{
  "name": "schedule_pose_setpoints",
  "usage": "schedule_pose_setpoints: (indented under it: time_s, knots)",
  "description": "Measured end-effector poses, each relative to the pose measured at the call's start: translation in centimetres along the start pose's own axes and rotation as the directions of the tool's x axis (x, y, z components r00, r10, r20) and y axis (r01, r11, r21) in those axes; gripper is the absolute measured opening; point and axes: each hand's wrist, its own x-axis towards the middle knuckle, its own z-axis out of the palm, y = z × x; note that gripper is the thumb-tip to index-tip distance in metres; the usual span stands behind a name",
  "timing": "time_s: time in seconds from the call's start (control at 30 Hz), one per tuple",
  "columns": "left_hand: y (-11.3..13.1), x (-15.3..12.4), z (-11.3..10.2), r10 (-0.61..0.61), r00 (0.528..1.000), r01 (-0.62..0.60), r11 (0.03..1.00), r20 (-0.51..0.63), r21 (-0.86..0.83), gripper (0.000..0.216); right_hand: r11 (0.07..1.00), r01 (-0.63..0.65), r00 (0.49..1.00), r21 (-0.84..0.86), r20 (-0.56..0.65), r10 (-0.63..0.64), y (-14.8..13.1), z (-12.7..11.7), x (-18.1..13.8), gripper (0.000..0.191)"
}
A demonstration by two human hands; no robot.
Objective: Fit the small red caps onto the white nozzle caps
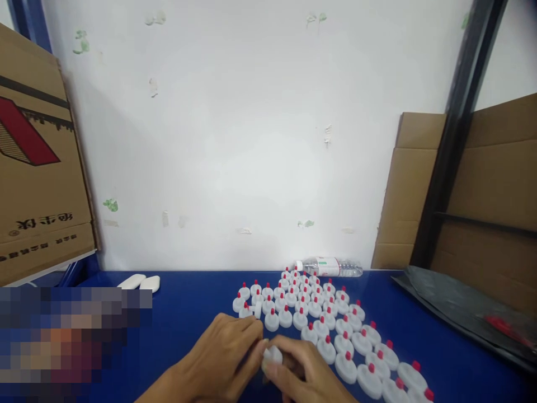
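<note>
My right hand (308,369) is closed around a small white plastic piece (273,356), with the thumb and fingers wrapped about it. Close against it on the left, my left hand (226,355) has its fingers bent and pressed together, the fingertips at the piece's edge. What the left fingers grip is hidden. Ahead and to the right stand several squat, round white containers (346,366) with red tips, spread over the blue table (184,302). A white piece (257,309) sits beside one container just beyond my left hand.
A clear plastic bottle (331,267) lies by the wall behind the containers. Two white rounded objects (150,284) rest at the back left. Cardboard boxes (42,168) flank the left side; a dark plastic bag (461,313) lies at the right. The lower left is blurred out.
</note>
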Motion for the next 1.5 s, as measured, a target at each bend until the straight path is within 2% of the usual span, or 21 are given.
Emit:
schedule_pose_setpoints:
  time_s: [0.07,0.2,0.4,0.5,0.63,0.7,0.8,0.83,0.9,0.97,1.07,1.13,1.2,1.33,1.37,1.4,1.47,1.5]
  knots:
    - [-0.1,0.0,-0.4,-0.079,0.994,0.086,0.992,0.072,-0.093,0.029,0.996,-0.020,1.000,0.085,0.005,0.019,-0.3,-0.1,0.2,0.057]
    - [0.4,0.3,-0.7,-0.196,0.960,0.244,0.935,0.198,-0.259,0.040,0.991,-0.039,0.999,0.129,0.024,0.036,-0.4,-0.2,0.5,0.060]
    - [0.7,0.9,-1.1,-0.325,0.900,0.418,0.832,0.292,-0.364,0.045,0.991,-0.013,0.999,0.136,0.049,0.007,0.0,-0.3,0.8,0.064]
    - [0.8,1.0,-1.2,-0.351,0.871,0.470,0.797,0.343,-0.378,0.044,0.993,-0.030,0.999,0.115,0.038,0.026,-0.1,-0.3,1.0,0.065]
    - [0.8,0.9,-0.8,-0.340,0.880,0.468,0.740,0.332,-0.483,0.050,0.995,-0.067,0.997,0.076,0.053,0.063,-0.4,-0.4,1.0,0.067]
    - [0.5,0.9,-0.5,-0.328,0.861,0.508,0.598,0.389,-0.619,0.054,0.996,-0.070,0.996,0.056,0.051,0.067,-0.4,-0.3,1.0,0.067]
    - [-0.1,0.8,0.2,-0.291,0.787,0.609,0.231,0.543,-0.759,0.057,0.997,-0.070,0.997,0.040,0.039,0.069,-0.3,-0.1,1.0,0.067]
    - [-0.3,0.7,0.5,-0.280,0.769,0.625,0.145,0.574,-0.767,0.058,0.996,-0.072,0.997,0.043,0.039,0.070,-0.2,-0.1,0.9,0.067]
    - [-0.5,0.6,1.0,-0.275,0.750,0.640,0.070,0.602,-0.765,0.058,0.996,-0.075,0.997,0.052,0.039,0.073,-0.2,0.0,0.9,0.065]
    - [-0.8,0.5,1.3,-0.291,0.739,0.647,0.051,0.608,-0.761,0.056,0.996,-0.074,0.996,0.051,0.045,0.072,-0.4,0.0,0.8,0.062]
    - [-1.3,0.6,1.2,-0.339,0.733,0.632,0.021,0.589,-0.775,0.052,0.994,-0.003,1.000,-0.107,0.009,0.004,-0.7,-0.1,0.5,0.058]
    - [-1.8,0.8,0.8,-0.381,0.745,0.603,0.033,0.548,-0.797,0.051,0.960,0.073,0.997,-0.271,-0.006,-0.078,-1.0,0.0,0.3,0.051]
    - [-2.3,0.9,0.1,-0.410,0.768,0.569,0.086,0.491,-0.818,0.053,0.922,0.112,0.993,-0.372,0.018,-0.114,-1.1,0.1,0.1,0.044]
    - [-2.6,0.8,-1.1,-0.380,0.811,0.551,0.241,0.444,-0.799,0.056,0.907,0.074,0.997,-0.415,0.055,-0.056,-0.8,0.3,0.0,0.037]
    - [-2.5,0.7,-1.3,-0.370,0.825,0.548,0.342,0.427,-0.763,0.054,0.906,0.064,0.998,-0.418,0.053,-0.046,-0.7,0.3,0.0,0.039]
    - [-2.4,0.6,-1.4,-0.364,0.843,0.535,0.489,0.396,-0.689,0.051,0.905,0.058,0.998,-0.421,0.051,-0.041,-0.5,0.3,0.1,0.043]
    - [-2.0,0.4,-1.5,-0.326,0.886,0.440,0.815,0.329,-0.377,0.040,0.908,0.047,0.999,-0.417,0.041,-0.033,-0.2,0.4,0.3,0.049]
    - [-1.9,0.2,-1.4,-0.301,0.900,0.365,0.915,0.314,-0.169,0.035,0.910,0.039,0.999,-0.413,0.035,-0.027,-0.1,0.3,0.3,0.048]
